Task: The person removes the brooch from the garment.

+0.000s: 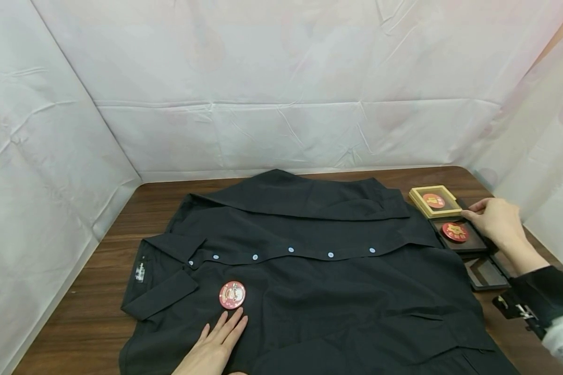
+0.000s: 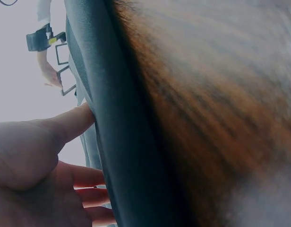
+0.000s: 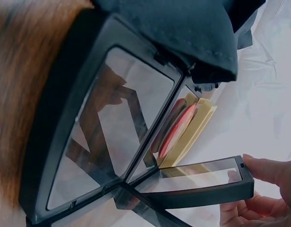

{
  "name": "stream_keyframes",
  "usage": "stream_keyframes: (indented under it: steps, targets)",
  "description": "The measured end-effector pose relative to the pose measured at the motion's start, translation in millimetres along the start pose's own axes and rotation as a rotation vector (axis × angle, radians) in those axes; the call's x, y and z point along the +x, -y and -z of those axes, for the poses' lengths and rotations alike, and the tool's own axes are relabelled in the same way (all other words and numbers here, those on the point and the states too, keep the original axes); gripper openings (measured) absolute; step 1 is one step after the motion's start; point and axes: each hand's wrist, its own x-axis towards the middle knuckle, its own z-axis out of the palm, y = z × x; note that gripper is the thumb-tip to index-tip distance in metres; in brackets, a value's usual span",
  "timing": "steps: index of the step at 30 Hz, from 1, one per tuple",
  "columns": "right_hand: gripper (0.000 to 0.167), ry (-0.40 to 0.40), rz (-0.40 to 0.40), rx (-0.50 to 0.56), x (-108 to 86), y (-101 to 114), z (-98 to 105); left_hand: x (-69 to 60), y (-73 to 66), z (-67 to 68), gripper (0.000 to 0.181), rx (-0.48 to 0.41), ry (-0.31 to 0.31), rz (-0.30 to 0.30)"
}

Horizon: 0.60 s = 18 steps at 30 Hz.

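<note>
Fingers extended, my left hand (image 1: pixel 211 346) lies flat on a spread black button-up shirt (image 1: pixel 309 291), just below a round red-and-white badge (image 1: pixel 232 295). In the left wrist view its fingers and thumb touch the dark cloth (image 2: pixel 122 118). My right hand (image 1: pixel 502 221) is at the table's right side, pinching the edge of a black-framed clear lid (image 3: pixel 197 194) that stands raised. Beside it, a red badge with a gold figure (image 1: pixel 455 233) sits in a black display case (image 1: pixel 464 247).
A yellow-framed case (image 1: pixel 422 207) with an orange badge inside stands behind the black one. Nearer me, another black clear-windowed frame (image 1: pixel 488 281) lies partly beside the shirt's edge. White cloth walls (image 1: pixel 286 130) enclose the wooden table (image 1: pixel 94 281) at back and sides.
</note>
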Motion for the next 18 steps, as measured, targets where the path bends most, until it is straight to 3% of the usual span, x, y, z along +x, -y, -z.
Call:
stream_keyframes:
  steps: [18]
  targets:
    - [0.029,0.024,-0.032,0.02,-2.2,7.5,-5.6,0.9,0.3,-1.6,0.088,-0.005,-0.005,0.005]
